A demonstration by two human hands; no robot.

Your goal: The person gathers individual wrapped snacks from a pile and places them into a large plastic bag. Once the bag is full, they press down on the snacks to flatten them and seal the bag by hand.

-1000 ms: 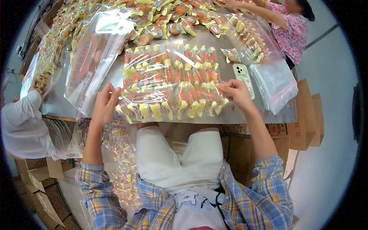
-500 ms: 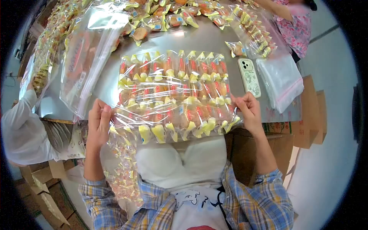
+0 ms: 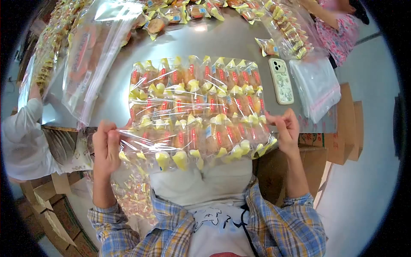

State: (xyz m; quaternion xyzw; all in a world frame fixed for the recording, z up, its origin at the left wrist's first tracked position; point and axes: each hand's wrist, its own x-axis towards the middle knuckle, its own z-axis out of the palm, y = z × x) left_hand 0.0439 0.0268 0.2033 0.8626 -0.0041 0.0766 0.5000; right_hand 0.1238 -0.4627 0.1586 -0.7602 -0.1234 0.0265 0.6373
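Observation:
A large clear plastic bag [image 3: 195, 105] lies over the near table edge, filled with rows of small wrapped cakes with yellow wrapper ends and red labels. At its left near corner my left hand [image 3: 107, 145] pinches the film, fingers closed. My right hand [image 3: 284, 130] grips the opposite side of the bag, thumb and fingers pressed together. The bag's near edge hangs close to my body, and glare streaks its left half. Some of my fingertips are hidden behind film.
A phone in a patterned case [image 3: 281, 81] lies right of the bag, beside a stack of clear bags [image 3: 316, 90]. Loose wrapped cakes [image 3: 184, 15] cover the far table. Printed bags [image 3: 87, 64] lie left. People stand at both sides; cardboard boxes [image 3: 340, 124] stand right.
The bag appears slightly larger and lower toward me. Both hands have moved a little outward and down, still gripping its sides.

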